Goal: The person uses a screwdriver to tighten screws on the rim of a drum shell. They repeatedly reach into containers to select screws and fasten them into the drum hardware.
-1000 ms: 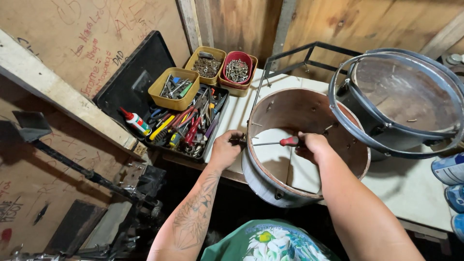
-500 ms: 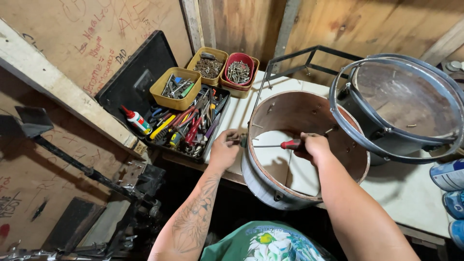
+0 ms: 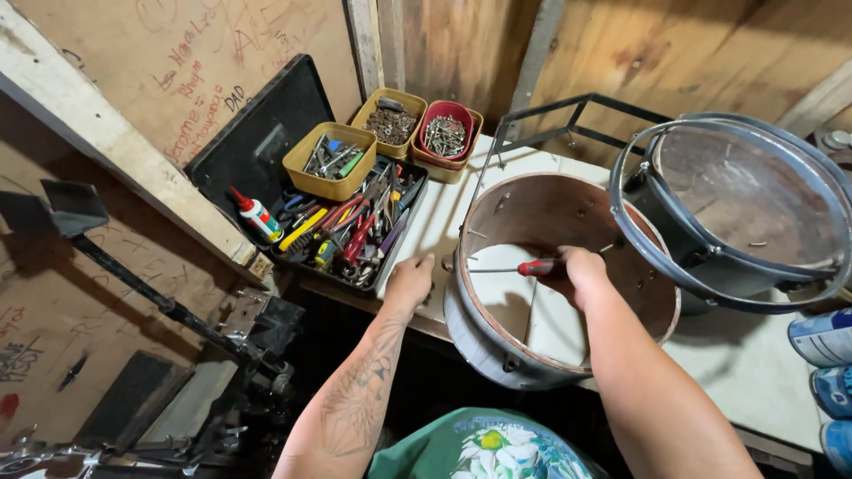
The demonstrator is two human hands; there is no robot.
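You are gripping the red-handled screwdriver [image 3: 524, 267] in your right hand [image 3: 581, 270], fingers wrapped around it inside the bare drum shell [image 3: 568, 213], while your left hand [image 3: 410, 284] is pressing, fingers curled, against the shell's outer wall, hardware seemingly not all fitted.

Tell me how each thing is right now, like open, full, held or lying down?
Drum shell: open on top, no skin, upright on the table.
Screwdriver: held by the right hand inside the shell, lying level.
Left hand: pressed on the shell's outside.
Glue bottle: capped, lying down.
Red tub: full of screws.
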